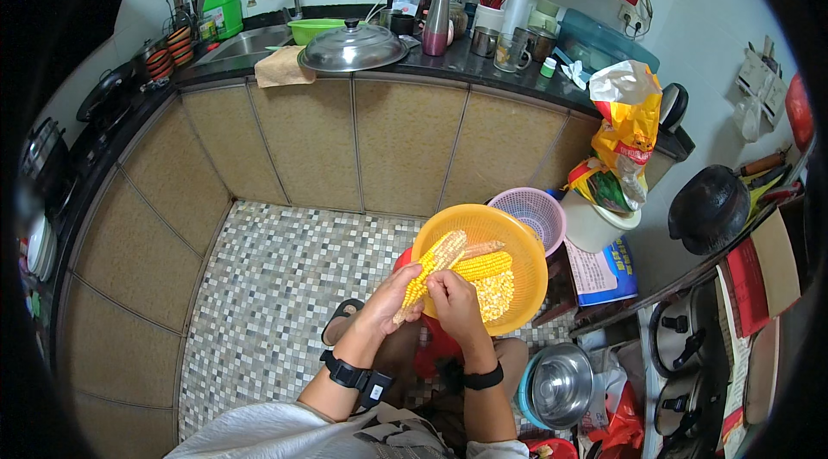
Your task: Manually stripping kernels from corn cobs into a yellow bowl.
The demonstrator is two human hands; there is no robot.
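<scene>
My left hand (388,304) is closed around the lower part of a partly shelled corn cob (435,261), which slants up to the right over the rim of a yellow plastic basin (533,304). Against the cob's right side, my right hand (453,304) has its thumb and curled fingers on the kernels. In the basin lie a yellow ear of corn (485,265), a bare cob (484,249) and a heap of loose kernels (497,296). Part of a red thing (432,352) shows below the basin.
A purple colander (533,216) stands behind the basin, beside a white bucket (592,223) with a yellow bag (626,135) on top. Metal bowls (561,386) sit at the lower right, near a shelf with pots (676,336). A counter (517,80) runs along the back over a tiled floor (259,304).
</scene>
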